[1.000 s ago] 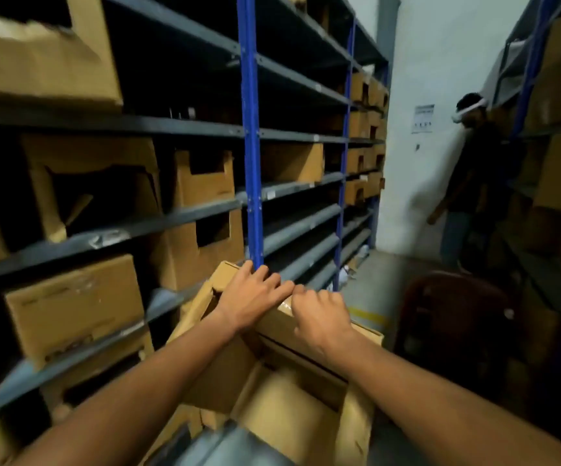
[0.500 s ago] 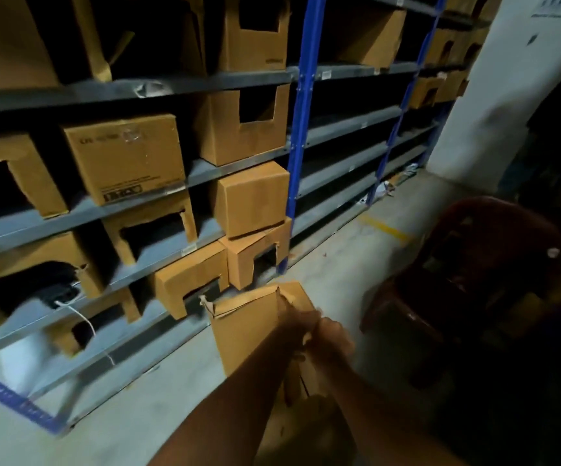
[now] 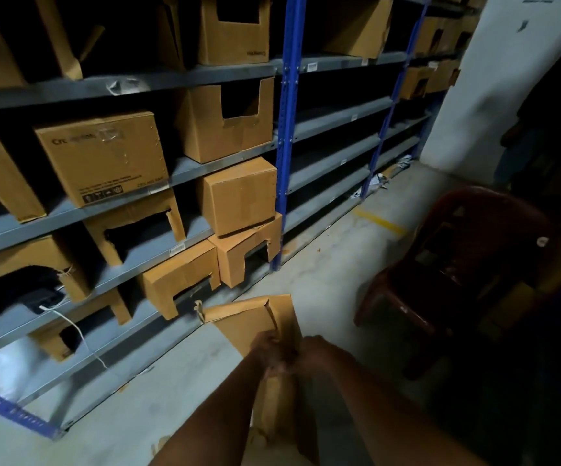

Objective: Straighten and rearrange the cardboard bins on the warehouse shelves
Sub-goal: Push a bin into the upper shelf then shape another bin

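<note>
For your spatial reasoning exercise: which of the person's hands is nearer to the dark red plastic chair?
Right. The right hand grips the held cardboard bin on the side facing the chair; the left hand grips it on the shelf side, farther off.

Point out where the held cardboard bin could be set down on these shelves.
Bare shelf boards right of the blue upright, up to the next upright, look free. Left of it the bay is crowded with bins. Both hands grip the held bin over bare floor.
</note>
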